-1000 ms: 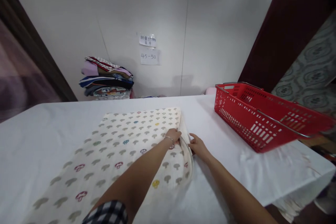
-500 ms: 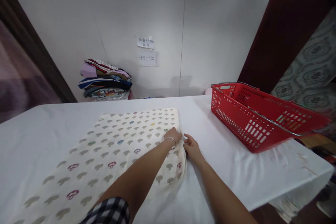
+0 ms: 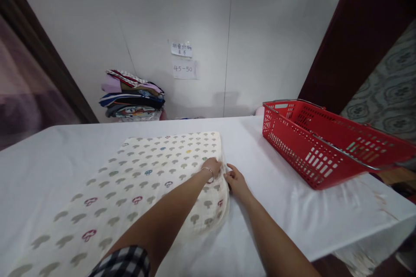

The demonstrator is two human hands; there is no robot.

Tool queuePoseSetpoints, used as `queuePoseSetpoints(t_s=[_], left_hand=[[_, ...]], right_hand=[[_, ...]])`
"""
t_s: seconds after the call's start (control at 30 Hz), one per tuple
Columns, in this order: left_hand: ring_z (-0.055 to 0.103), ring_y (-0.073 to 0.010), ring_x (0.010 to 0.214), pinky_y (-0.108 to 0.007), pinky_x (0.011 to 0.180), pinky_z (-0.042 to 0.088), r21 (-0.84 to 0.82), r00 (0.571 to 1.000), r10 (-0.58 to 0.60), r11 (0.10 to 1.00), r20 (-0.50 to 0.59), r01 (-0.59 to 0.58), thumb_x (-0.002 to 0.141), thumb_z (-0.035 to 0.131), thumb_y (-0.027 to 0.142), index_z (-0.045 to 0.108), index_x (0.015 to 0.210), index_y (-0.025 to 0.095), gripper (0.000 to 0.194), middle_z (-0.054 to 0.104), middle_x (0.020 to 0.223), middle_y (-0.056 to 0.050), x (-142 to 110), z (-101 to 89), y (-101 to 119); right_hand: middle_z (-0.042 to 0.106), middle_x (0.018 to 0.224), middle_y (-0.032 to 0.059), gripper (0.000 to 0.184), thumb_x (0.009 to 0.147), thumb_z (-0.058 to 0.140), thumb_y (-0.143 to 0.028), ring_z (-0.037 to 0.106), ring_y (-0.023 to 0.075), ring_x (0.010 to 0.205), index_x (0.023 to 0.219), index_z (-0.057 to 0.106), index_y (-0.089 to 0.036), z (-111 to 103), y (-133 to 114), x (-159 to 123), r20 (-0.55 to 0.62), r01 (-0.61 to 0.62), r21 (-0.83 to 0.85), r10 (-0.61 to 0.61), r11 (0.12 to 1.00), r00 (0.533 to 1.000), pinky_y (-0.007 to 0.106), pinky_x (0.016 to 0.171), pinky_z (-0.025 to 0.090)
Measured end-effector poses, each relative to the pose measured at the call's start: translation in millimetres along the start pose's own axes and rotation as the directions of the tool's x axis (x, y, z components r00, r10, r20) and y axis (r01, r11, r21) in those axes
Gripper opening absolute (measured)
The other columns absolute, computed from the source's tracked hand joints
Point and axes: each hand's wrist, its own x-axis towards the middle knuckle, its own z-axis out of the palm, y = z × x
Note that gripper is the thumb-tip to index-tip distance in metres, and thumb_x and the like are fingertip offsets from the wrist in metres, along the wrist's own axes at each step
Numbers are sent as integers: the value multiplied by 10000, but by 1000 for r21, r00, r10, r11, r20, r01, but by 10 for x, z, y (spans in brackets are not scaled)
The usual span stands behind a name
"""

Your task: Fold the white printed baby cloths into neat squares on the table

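Note:
A cream cloth (image 3: 143,181) printed with small mushrooms lies folded flat on the white table (image 3: 273,207). My left hand (image 3: 212,167) rests on top of the cloth near its right edge, fingers curled over the fabric layers. My right hand (image 3: 235,179) sits just beside it at the same edge, fingertips pinching the layered hem. Both forearms reach in from the bottom of the view, and a bracelet shows on my left wrist.
A red plastic basket (image 3: 325,147) with metal handles stands on the table's right side. A stack of folded clothes (image 3: 131,95) sits against the white wall behind the table. Two paper notes (image 3: 183,60) are stuck to the wall.
Both hands have stayed at the cloth's right edge and shifted slightly left with it. The edge looks more tucked in and rounded than a second ago.

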Motion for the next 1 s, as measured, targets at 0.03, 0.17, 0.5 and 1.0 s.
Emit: queuePoseSetpoints(t_s=[0.03, 0.17, 0.5, 1.0], left_hand=[[632, -165, 825, -210, 668, 431, -2, 1000, -1, 1000, -2, 1, 813, 462, 375, 627, 797, 181, 255, 684, 848, -65, -5, -2, -6], [633, -161, 799, -208, 645, 436, 0, 1000, 4, 1000, -21, -4, 820, 430, 330, 628, 799, 175, 252, 686, 821, -59, -62, -22, 16], [597, -236, 917, -296, 727, 438, 66, 995, 58, 996, -77, -53, 779, 444, 294, 631, 844, 163, 237, 654, 964, -113, -134, -4, 212], [590, -271, 947, -342, 753, 441, 90, 999, 21, 996, -38, -18, 756, 485, 314, 599, 937, 148, 271, 630, 1023, -141, -104, 17, 224]], right_hand=[[504, 647, -58, 560, 662, 589, -338, 414, 76, 465, 1172, 442, -161, -1, -4, 2, 1, 0, -2, 0, 1000, 1000, 212, 422, 313], [506, 634, -69, 563, 652, 567, -303, 411, 71, 447, 1181, 427, -171, -4, -15, 2, 0, 3, -4, -3, 1000, 1000, 207, 415, 303], [507, 653, -64, 609, 654, 534, -249, 436, 79, 516, 1242, 393, -170, -19, 2, 5, 8, 23, -29, -23, 999, 1000, 207, 479, 345], [526, 630, -60, 645, 656, 507, -207, 444, 90, 526, 1287, 379, -170, -4, 18, 0, 14, 25, -78, -24, 997, 1000, 204, 485, 349]])
